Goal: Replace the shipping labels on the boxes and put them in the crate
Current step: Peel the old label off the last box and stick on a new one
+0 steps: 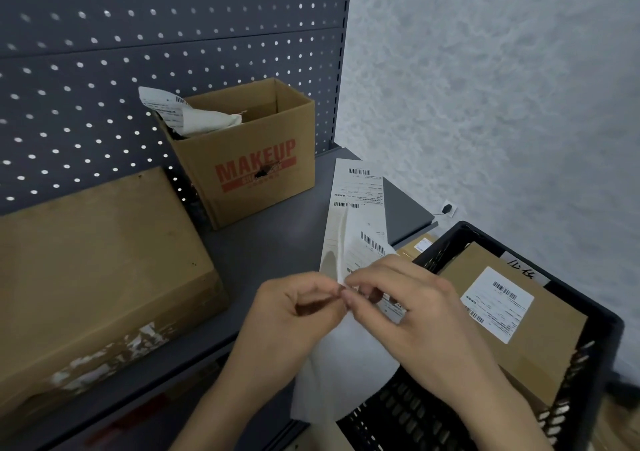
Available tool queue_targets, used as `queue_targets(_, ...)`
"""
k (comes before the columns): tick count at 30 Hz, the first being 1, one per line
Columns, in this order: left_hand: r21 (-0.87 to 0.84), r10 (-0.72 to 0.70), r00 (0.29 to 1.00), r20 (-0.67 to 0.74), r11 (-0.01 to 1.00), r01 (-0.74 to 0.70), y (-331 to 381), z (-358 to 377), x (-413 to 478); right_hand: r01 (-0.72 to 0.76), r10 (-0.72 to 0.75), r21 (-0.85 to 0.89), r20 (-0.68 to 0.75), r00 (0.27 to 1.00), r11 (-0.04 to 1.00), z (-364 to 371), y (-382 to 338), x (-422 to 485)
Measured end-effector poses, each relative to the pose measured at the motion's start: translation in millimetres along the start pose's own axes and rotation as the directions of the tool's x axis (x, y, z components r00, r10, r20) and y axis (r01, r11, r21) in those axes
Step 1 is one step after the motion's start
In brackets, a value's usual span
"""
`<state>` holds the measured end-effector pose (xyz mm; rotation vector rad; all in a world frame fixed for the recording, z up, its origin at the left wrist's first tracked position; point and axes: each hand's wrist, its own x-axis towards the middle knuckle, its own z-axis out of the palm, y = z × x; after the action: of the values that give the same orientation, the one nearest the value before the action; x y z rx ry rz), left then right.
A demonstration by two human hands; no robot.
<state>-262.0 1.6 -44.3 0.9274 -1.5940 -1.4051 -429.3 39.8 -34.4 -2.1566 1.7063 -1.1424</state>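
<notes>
My left hand and my right hand meet above the shelf edge. Both pinch the edge of a white label sheet at its corner, and its loose end hangs down below them. A strip of printed shipping labels lies on the grey shelf just behind my fingers. A large cardboard box with torn white label scraps on its front sits at the left. At the right, a black crate holds a flat cardboard box with a white label stuck on top.
An open box marked MAKEUP stands at the back of the shelf with crumpled label paper sticking out. A grey pegboard backs the shelf. A textured wall rises on the right. Another labelled box shows behind the crate.
</notes>
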Motion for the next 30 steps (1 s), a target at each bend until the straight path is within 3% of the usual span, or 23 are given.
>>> queue_targets(3,-0.030,-0.072,0.986,-0.153,0.997,0.068,-2.6,-0.4,-1.9,-0.005,0.005,0.004,0.011,1.000,1.000,3.3,2.2,1.5)
queue_targets(6,-0.086,-0.142,0.966,-0.216,0.988,0.126,-4.6,-3.2,-5.0,-0.008,0.008,0.014,0.016,1.000,1.000,7.4,2.9,3.9)
queue_targets(13,-0.130,-0.160,0.976,-0.145,0.981,0.142,1.5,-8.0,-10.5,0.012,-0.013,0.042,0.027,1.000,0.999,14.5,1.6,7.0)
queue_targets(24,-0.011,-0.176,0.960,-0.220,0.984,0.178,2.3,-14.2,-19.5,0.032,-0.032,0.012,0.000,0.999,0.999,24.3,1.7,6.6)
queue_targets(30,-0.052,-0.153,0.970,-0.189,0.988,0.146,1.3,-20.8,-24.3,0.063,-0.064,0.077,0.016,0.998,0.995,25.7,-5.6,6.2)
